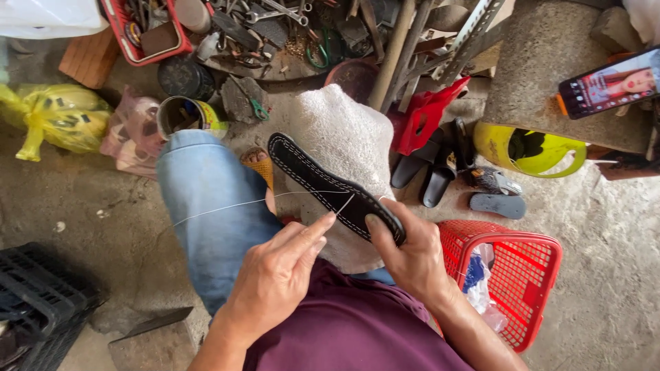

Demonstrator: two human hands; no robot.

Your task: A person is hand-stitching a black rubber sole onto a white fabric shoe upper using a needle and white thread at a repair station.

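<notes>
mid-stitch along the sole (323, 184) on the lap: right hand (412, 257) grips its heel, left hand (275, 275) pinches the needle (344, 204), thread (227, 206) taut. next, likely a firm, straight pull through.

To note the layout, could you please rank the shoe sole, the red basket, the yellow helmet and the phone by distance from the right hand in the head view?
1. Shoe sole: held by the right hand.
2. Red basket: just right.
3. Yellow helmet: farther up right.
4. Phone: top right corner.
</notes>
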